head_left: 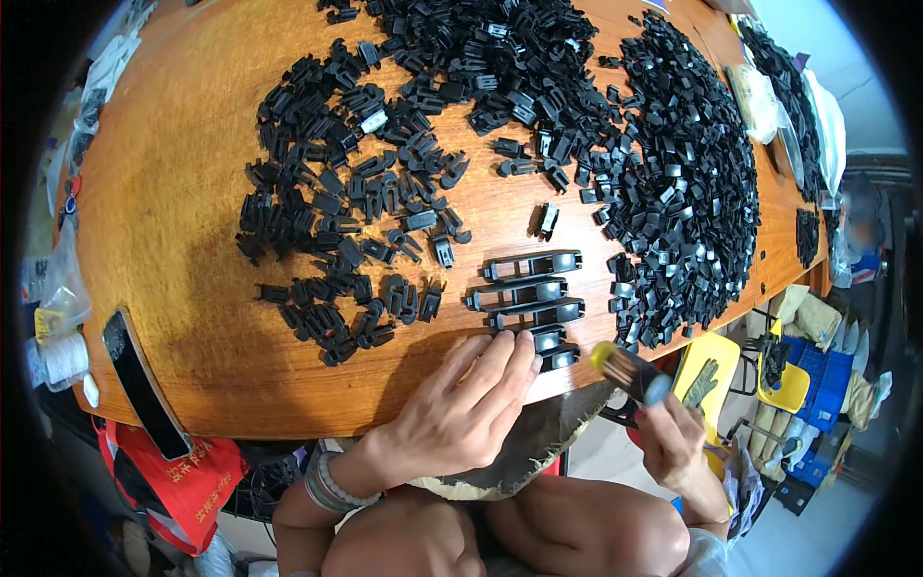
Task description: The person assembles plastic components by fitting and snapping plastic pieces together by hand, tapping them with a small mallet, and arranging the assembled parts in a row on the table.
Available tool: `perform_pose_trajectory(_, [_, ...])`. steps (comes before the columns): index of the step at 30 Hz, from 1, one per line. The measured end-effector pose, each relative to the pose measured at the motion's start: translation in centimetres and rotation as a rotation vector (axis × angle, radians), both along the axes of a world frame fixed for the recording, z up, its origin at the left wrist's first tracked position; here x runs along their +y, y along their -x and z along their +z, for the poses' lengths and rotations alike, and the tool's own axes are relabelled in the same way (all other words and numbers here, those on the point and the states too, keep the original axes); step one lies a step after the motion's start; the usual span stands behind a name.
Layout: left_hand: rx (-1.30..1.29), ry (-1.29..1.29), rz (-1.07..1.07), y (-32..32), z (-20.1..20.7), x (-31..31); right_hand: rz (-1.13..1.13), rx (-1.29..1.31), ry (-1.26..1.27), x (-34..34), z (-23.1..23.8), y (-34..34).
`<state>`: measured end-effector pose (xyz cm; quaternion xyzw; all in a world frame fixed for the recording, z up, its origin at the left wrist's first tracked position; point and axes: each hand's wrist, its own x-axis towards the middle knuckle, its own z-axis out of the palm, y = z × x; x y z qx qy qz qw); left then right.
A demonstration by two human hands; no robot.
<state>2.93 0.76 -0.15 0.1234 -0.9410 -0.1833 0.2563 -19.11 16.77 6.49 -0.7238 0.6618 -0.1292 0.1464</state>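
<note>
My left hand (471, 399) reaches over the table's near edge, fingers stretched out and lying on the ends of the nearest long black plastic frames. Those long black plastic frames (534, 264) lie side by side in a stacked row, pointing left to right. My right hand (670, 440) is closed round a short cylindrical tool (630, 373) with a yellow end and a dark body. Motion blurs it, and I cannot tell its exact kind. It hangs just right of the frames, apart from them. One small black clip (547, 221) lies alone beyond the row.
Loose black clips (327, 197) spread over the wooden table (183, 192) at left, with a dense heap of small black parts (683, 183) at right. A phone (144, 385) lies by the left edge. A red bag (183, 486) and yellow chair (707, 370) stand below the table.
</note>
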Motion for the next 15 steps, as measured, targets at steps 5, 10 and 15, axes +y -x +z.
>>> perform_pose_trajectory(5, [0.027, -0.032, 0.001, 0.2, -0.1, 0.1, -0.010, 0.005, -0.136, -0.4, 0.3, -0.6])
perform_pose_trajectory(10, [0.046, -0.035, -0.007, 0.2, -0.2, 0.1, 0.035, 0.012, 0.060, -1.9, 0.3, -0.5])
perform_pose_trajectory(15, [0.016, -0.009, -0.033, 0.3, -0.1, -0.2, 0.036, 0.057, -0.103, -2.3, -0.2, -0.9])
